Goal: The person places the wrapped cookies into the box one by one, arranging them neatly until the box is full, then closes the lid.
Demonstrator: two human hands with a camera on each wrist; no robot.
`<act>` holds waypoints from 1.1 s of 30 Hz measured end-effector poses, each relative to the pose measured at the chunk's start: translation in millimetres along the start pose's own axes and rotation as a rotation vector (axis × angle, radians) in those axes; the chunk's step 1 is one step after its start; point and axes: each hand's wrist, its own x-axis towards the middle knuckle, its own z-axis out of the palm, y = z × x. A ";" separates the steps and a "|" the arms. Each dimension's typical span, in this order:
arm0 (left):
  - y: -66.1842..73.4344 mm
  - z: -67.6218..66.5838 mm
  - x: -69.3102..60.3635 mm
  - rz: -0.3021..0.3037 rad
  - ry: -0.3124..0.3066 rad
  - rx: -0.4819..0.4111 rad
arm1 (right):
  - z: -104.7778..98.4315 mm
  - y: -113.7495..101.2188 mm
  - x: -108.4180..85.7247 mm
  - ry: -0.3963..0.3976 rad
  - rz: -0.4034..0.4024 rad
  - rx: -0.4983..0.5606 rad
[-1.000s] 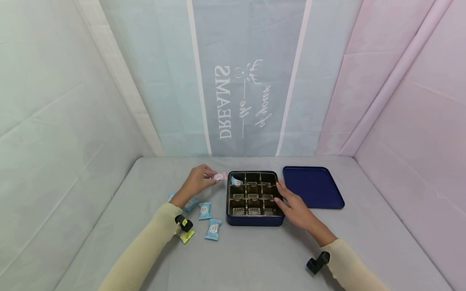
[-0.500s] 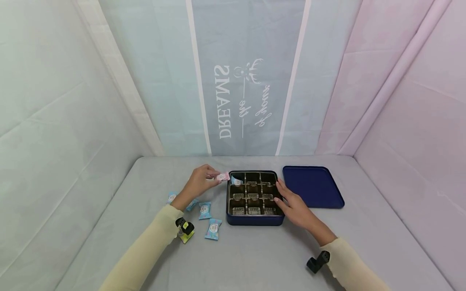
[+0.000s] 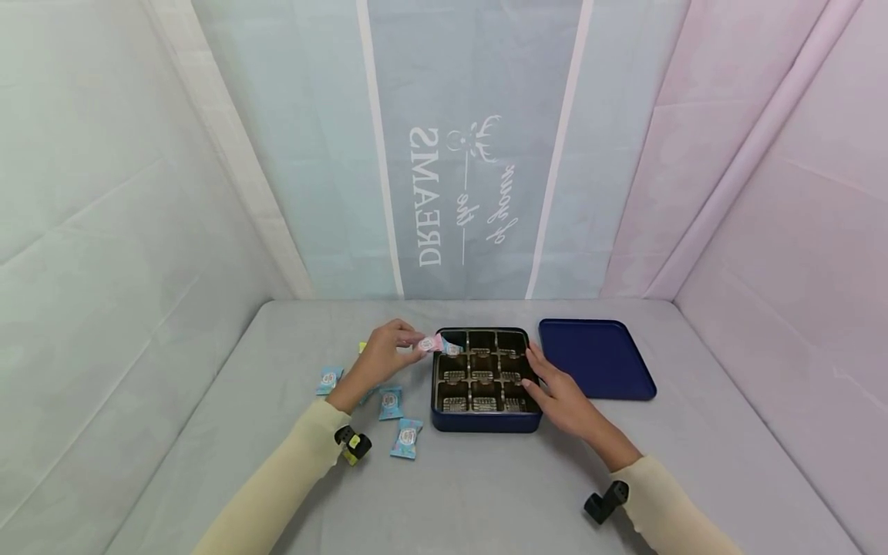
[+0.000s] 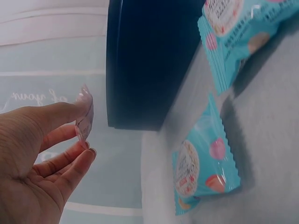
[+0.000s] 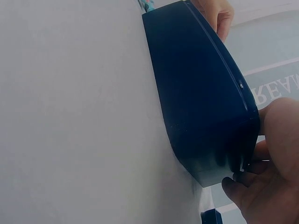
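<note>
My left hand pinches a small pink-wrapped candy between thumb and fingertips, at the far left corner of an open dark blue box. In the left wrist view the same candy is seen nearly edge-on, raised beside the box wall. A clear divided insert fills the box, and a blue-wrapped candy sits in its far left compartment. My right hand holds the box's right side; in the right wrist view its thumb lies at the rim and its fingers bend against the corner.
A dark blue lid lies to the right of the box. Left of it on the grey cloth are blue-wrapped candies and another blue candy. Yellow wrappers show partly behind the left arm. Fabric walls surround the table.
My left hand has moved a little to the right with the pink candy, from beside the box to over its far left corner. The right hand and the box have stayed put.
</note>
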 end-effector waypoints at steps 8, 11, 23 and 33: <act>10.8 1.6 -1.4 -0.002 -0.021 -0.026 | 0.2 1.1 -0.1 0.008 0.003 -0.004; 12.4 3.2 -2.3 -0.008 -0.029 -0.029 | 0.2 0.9 0.0 0.004 0.007 -0.003; 22.1 7.7 -4.9 -0.021 -0.044 -0.040 | -1.3 -1.2 0.6 -0.016 0.021 0.013; 31.0 11.2 -3.4 -0.039 -0.042 -0.051 | -2.2 -2.0 1.4 -0.009 0.019 0.016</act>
